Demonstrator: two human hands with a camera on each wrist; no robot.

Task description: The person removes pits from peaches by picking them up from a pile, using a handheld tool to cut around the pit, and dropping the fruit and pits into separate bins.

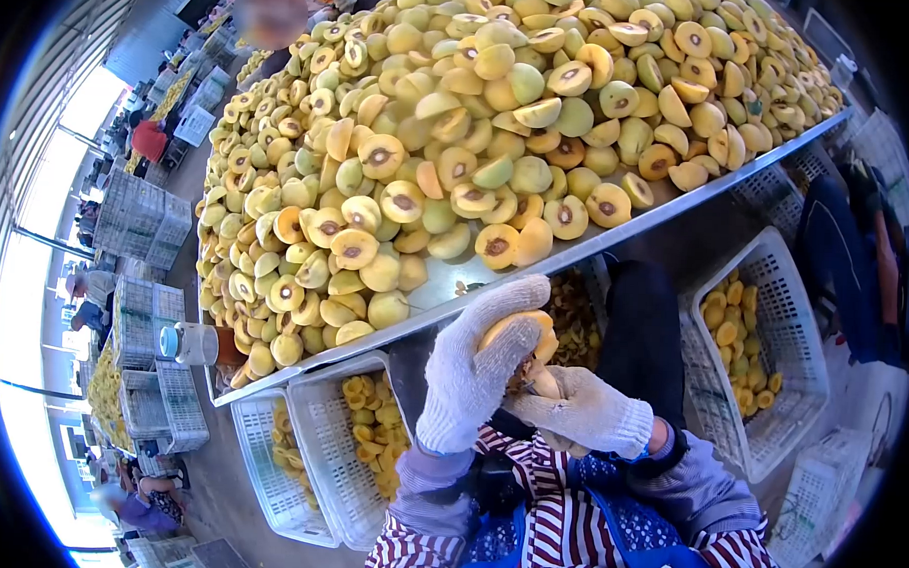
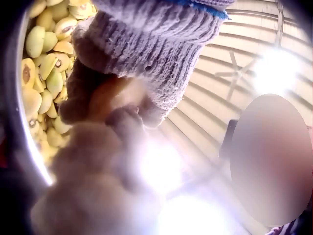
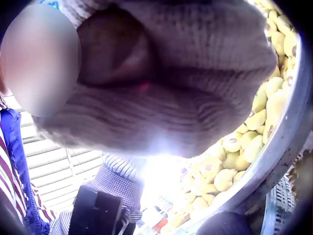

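The left hand (image 1: 472, 370), in a white knit glove, grips a yellow-orange fruit half (image 1: 548, 337) above the lap. Against it from below right, the gloved right hand (image 1: 595, 414) pinches a tan-orange fruit piece (image 1: 543, 382), beside a dark brown spot. Whether the two pieces are joined cannot be told. In the left wrist view the fruit (image 2: 115, 95) lies inside the left hand (image 2: 142, 49), with the blurred right hand (image 2: 93, 171) close below. The right hand's glove (image 3: 195, 73) fills the top of the right wrist view, its fingertips hidden.
Halved yellow fruit with brown centres (image 1: 402, 202) is heaped on a metal-edged table (image 1: 576, 250). White crates (image 1: 313, 469) of fruit stand below at left, another crate (image 1: 808, 346) at right. A blue-lidded jar (image 1: 194, 344) is near the table's left corner. Other people are farther off.
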